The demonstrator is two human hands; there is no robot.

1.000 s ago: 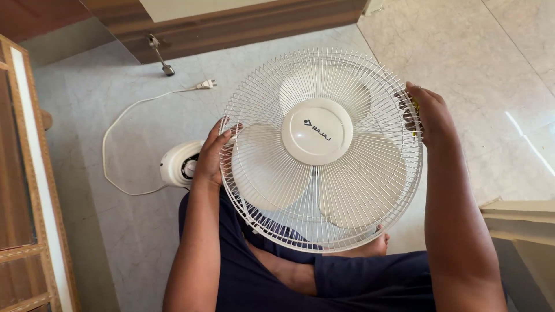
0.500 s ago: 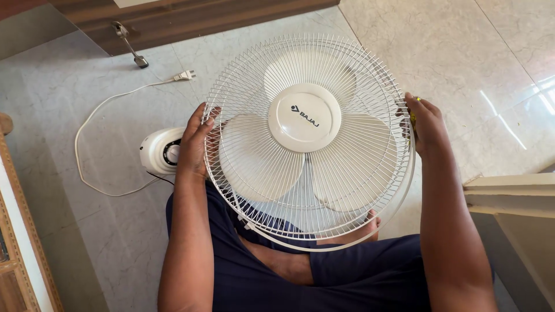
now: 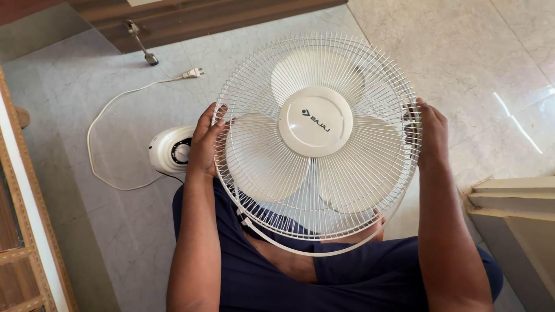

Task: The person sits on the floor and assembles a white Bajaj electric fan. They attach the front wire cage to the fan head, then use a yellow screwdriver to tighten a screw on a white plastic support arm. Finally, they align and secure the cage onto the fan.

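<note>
Seated cross-legged on pale marble-patterned floor tiles (image 3: 497, 52), dark navy trousers (image 3: 277, 283) filling the lower frame. Round white wire fan guard (image 3: 254, 86) held flat over the lap, face up toward the camera, with three cream plastic blades (image 3: 263, 164) visible through the wires and a round white centre cap (image 3: 315, 121) in the middle. Left hand (image 3: 205, 141) clasped on the guard's left rim, fingers (image 3: 218, 122) curled over the wires, thumb side hidden behind. Right hand (image 3: 430, 134) gripping the right rim, fingers wrapped around the edge; whether anything else sits in that palm cannot be told. At the guard's lower edge, a white outer ring (image 3: 300, 249) standing slightly apart from the wire mesh, a gap showing along the bottom curve. Bare foot (image 3: 370, 228) just under that lower edge. Round white fan base with a dark control dial (image 3: 170, 151) on the floor just left of the left hand. White power cord (image 3: 101, 124) looping across the tiles to a plug (image 3: 192, 73) near a dark wooden skirting (image 3: 191, 20). Wooden frame (image 3: 26, 231) along the left edge; cream ledge (image 3: 511, 199) at right.
</note>
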